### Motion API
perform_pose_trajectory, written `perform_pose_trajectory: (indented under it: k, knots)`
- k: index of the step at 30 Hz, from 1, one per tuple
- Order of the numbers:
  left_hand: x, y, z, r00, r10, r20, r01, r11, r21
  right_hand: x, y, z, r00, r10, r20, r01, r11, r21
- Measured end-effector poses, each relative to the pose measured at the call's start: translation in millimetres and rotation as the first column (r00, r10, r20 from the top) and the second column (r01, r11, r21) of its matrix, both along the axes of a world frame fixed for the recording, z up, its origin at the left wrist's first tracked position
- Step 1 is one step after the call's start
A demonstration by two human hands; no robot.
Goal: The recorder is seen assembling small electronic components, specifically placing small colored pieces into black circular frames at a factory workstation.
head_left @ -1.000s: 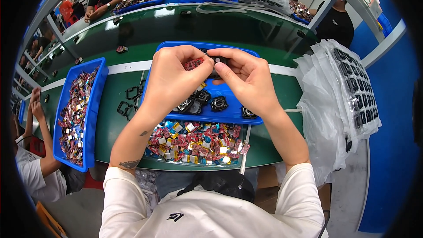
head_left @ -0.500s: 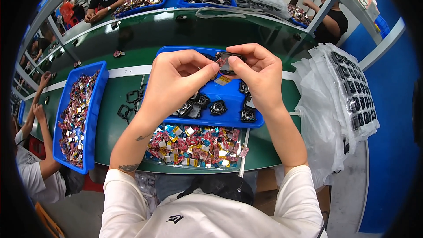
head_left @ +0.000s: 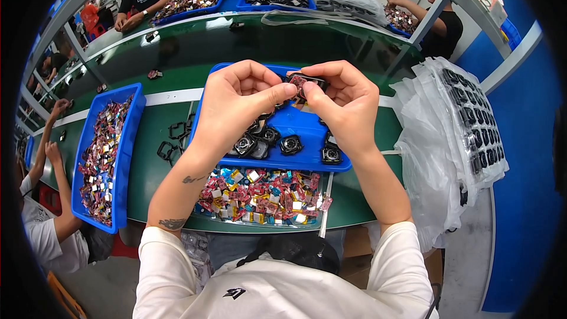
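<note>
My right hand (head_left: 347,97) grips a small black watch case (head_left: 316,79) by its edge, above a blue tray (head_left: 295,162). A red circuit board (head_left: 297,81) lies across the case's opening, and my right thumb presses on it. From the other side, my left hand (head_left: 236,97) is closed in a pinch, its thumb tip at the edge of the board. The fingertips partly hide where board and case meet. Several black watch cases with round dials (head_left: 290,145) lie in the tray below.
A clear box of red boards and silver-yellow pieces (head_left: 260,196) sits nearest me. Another blue tray of such parts (head_left: 125,201) stands left, by loose black frames (head_left: 171,142). Plastic-wrapped trays of black cases (head_left: 472,118) are stacked right. Co-workers sit across and left.
The red board has moved from my left fingertips over the case, covering its grey inside. My right thumb has shifted onto the board. Small parts on the far green belt have slid slightly left.
</note>
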State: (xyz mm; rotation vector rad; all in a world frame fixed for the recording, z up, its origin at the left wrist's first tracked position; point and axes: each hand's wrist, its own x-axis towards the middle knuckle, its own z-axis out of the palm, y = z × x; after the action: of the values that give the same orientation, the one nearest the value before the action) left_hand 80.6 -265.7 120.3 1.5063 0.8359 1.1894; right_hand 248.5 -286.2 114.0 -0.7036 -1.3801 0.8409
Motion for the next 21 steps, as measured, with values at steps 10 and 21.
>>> perform_pose_trajectory:
  k: [10, 21]
  knots:
    - [11, 2, -12, 0.996, -0.028, 0.088, 0.018, 0.994, 0.106, 1, 1, -1, 0.999, -0.013, -0.033, 0.014, 0.999, 0.033]
    - [23, 12, -22, 0.979, -0.116, 0.166, 0.107, 0.992, 0.066, 14, 13, 1, 0.999, 0.017, 0.035, -0.017, 1.000, -0.012]
